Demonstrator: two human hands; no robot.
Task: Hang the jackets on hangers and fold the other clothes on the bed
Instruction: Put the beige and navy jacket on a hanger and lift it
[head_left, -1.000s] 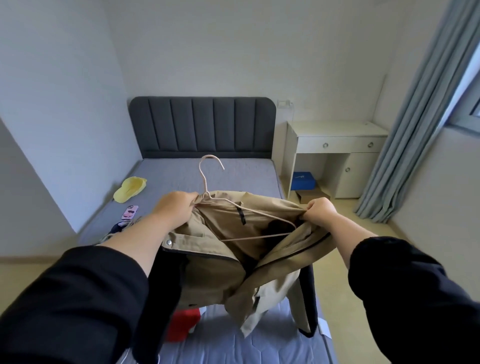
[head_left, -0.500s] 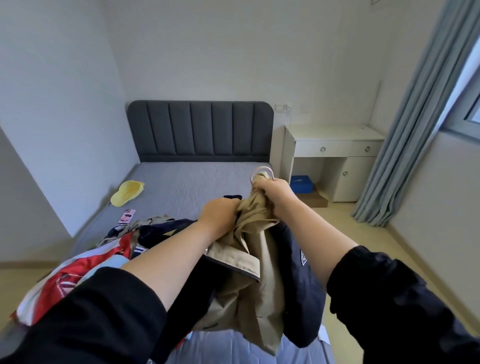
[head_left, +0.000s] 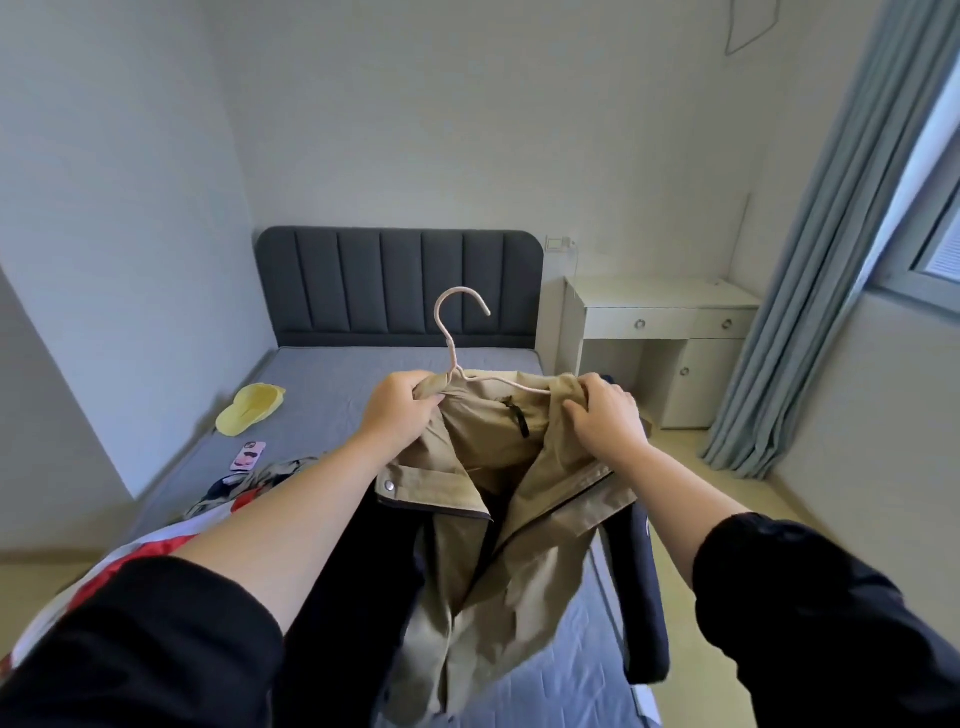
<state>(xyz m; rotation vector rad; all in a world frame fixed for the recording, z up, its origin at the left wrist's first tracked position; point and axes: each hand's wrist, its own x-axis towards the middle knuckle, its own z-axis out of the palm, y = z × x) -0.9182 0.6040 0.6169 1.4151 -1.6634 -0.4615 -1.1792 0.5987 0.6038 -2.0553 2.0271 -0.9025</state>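
Gripping a tan jacket (head_left: 467, 545) with both hands, I am holding it up in the air above the near end of the bed (head_left: 337, 395). My left hand (head_left: 400, 410) is closing around the jacket's collar and shoulder, right beside the neck of a pale wire hanger (head_left: 450, 347). My right hand (head_left: 605, 418) is curling its fingers over the opposite shoulder, where the hanger's arm is running under the fabric. The hanger's hook is sticking up above the collar, tilted slightly. The jacket is hanging open at the front, showing a dark navy lining, and one navy sleeve (head_left: 644, 597) is dangling on the right. Black sleeves are covering my upper forearms.

On the grey mattress, to the left, a pile of clothes (head_left: 234, 488) is lying near a red and white garment (head_left: 156, 545). Further back a phone in a pink case (head_left: 248, 455) and a yellow cap (head_left: 249, 415) are resting close to the wall. A dark padded headboard (head_left: 400, 283) is standing at the far end, with a white desk (head_left: 665, 312) beside it and grey-blue curtains (head_left: 810, 286) hanging on the right.
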